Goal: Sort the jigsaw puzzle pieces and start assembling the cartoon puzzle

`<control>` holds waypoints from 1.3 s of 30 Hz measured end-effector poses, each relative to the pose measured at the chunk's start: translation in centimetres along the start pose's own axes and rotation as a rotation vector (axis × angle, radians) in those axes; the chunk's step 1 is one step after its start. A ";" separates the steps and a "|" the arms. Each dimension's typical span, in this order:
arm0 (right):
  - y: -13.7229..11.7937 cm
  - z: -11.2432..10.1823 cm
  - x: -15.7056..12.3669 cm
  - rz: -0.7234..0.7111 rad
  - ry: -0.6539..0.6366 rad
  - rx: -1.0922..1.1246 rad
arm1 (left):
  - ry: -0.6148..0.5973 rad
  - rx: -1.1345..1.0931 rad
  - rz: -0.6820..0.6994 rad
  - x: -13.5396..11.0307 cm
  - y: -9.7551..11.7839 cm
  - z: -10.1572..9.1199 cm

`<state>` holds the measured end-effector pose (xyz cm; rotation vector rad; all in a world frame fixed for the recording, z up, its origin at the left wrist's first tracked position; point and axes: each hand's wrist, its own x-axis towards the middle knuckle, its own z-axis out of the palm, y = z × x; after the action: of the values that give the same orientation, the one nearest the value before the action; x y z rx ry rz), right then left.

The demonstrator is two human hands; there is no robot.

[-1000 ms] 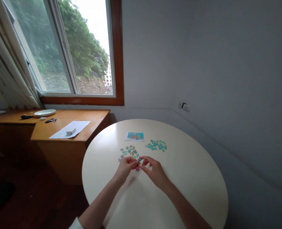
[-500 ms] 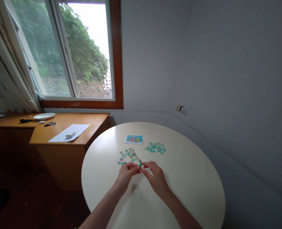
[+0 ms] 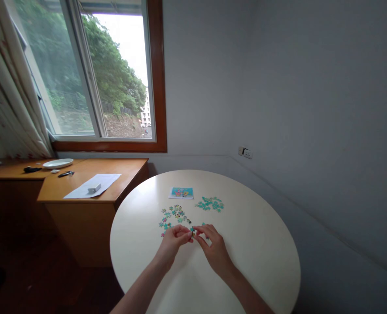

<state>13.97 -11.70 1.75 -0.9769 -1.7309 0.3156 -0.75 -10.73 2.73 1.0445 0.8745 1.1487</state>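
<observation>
A puzzle piece (image 3: 192, 230) is pinched at the fingertips of the left hand (image 3: 172, 244) and right hand (image 3: 214, 245), just above the table (image 3: 261, 261). Both hands are angled inward, with fingers curled.

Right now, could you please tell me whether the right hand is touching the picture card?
Apart; the head view shows tabletop between the right hand and the picture card.

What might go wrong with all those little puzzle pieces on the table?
The small piece between the left hand and right hand might slip away. Colourful pieces lie loose near the left hand, so a bump might scatter them. The teal pieces lie close by, so the two groups might get mixed.
</observation>
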 end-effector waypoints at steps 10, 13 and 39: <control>-2.1 -1.6 0.9 -0.108 0.040 -0.015 | -0.072 0.105 0.188 -0.7 2.1 0.5; -2.7 -2.0 1.6 -0.160 0.058 -0.031 | -0.050 0.219 0.281 -0.7 3.0 0.7; -4.7 -3.1 2.6 -0.254 0.149 -0.018 | 0.044 0.646 0.673 -2.2 5.6 1.5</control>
<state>14.30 -13.52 7.65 -0.7627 -1.7003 0.0611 -1.41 -12.73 8.53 1.9510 0.9870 1.4778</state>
